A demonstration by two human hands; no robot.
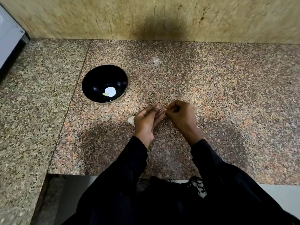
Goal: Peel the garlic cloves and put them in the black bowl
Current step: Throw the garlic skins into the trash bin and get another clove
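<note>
Granite worktop carries the black bowl at far left, one pale peeled clove inside. Left hand lies loosely open; right hand pinches something small, probably papery skin. Cloves are light, firm, slippery; pinch their ends.

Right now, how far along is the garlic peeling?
Done: one small pale piece, seemingly a peeled clove, lies in the black bowl beside a white patch I can't identify. In hand: the right hand pinches something tiny at the left hand fingertips; it is too small to name. A white scrap shows behind the left hand. No other cloves show.
</note>
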